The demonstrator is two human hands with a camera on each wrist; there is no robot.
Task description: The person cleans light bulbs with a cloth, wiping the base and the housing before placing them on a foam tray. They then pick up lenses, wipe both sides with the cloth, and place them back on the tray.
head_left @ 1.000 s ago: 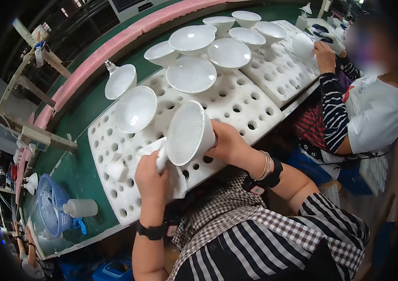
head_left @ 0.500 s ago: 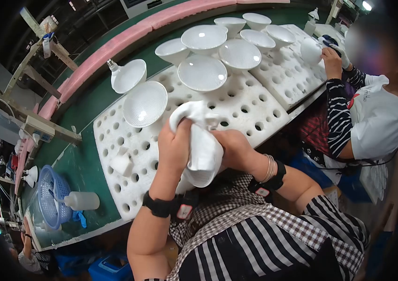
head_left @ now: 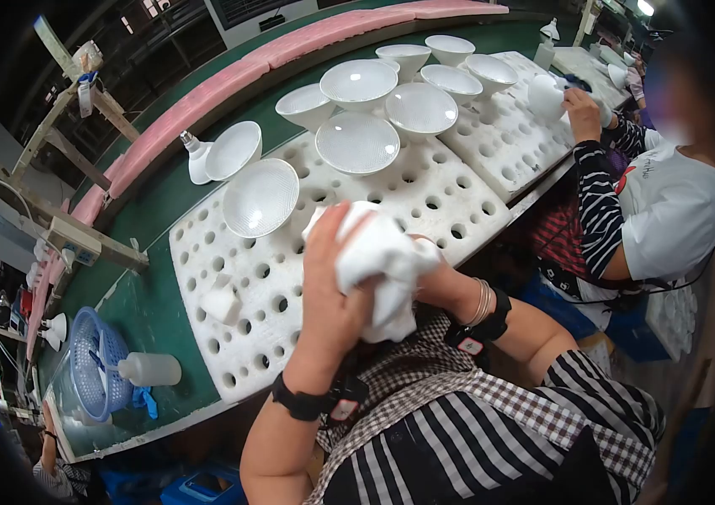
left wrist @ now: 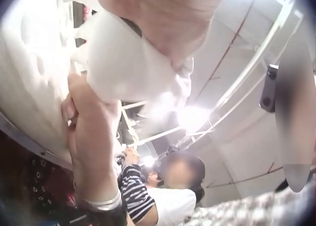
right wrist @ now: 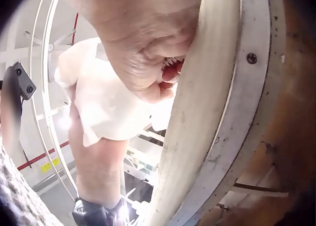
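A white cloth (head_left: 387,261) is bunched over a white reflector lamp bulb in front of my body, hiding most of the bulb in the head view. My left hand (head_left: 330,295) grips the cloth against the bulb, fingers spread over its near side. From the other side my right hand (head_left: 440,284) holds the bulb by its narrow end; in the right wrist view a bit of the threaded metal base (right wrist: 170,61) shows between the curled fingers. The bulb's white side (left wrist: 116,63) appears between both hands in the left wrist view. Below them lies a white foam board (head_left: 231,353) with holes.
Several reflector bulbs (head_left: 357,143) stand face-up in the foam. One bulb lies (head_left: 196,160) on the green bench at the back left. A blue basket (head_left: 92,370) and a white squeeze bottle (head_left: 151,369) are at left. Another person (head_left: 673,202) works at right.
The bulb's face was bare, with the cloth low in my left hand; the cloth now wraps over it. My left hand has moved right, up against the bulb.
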